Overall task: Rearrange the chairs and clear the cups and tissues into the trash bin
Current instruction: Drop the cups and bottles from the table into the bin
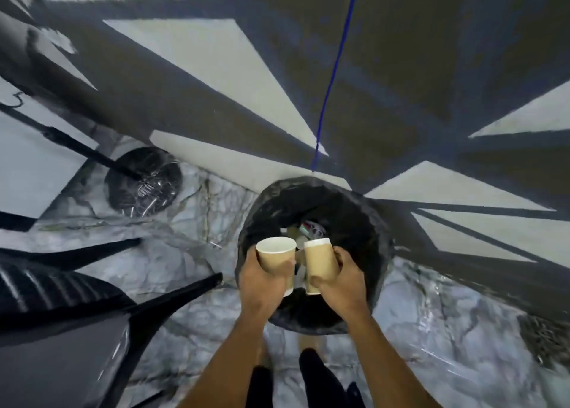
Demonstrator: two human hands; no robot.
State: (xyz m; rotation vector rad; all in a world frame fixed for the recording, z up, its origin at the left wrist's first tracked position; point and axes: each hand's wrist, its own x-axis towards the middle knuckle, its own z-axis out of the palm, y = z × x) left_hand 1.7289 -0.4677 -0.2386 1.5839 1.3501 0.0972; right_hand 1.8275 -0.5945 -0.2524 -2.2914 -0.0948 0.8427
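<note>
Both hands over the trash bin: left hand grips a paper cup, right hand grips a second cup. Cups roughly upright, long axes tilted, mouths pointing up and away. Black chair left of hands.

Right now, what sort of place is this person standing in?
Probably an indoor seating area, perhaps a café or office lounge: a glossy marble-look floor, a black chair, and a lined trash bin with two paper cups held over it.

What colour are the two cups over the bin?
Tan-brown with white rims, left cup and right cup, head view.
</note>
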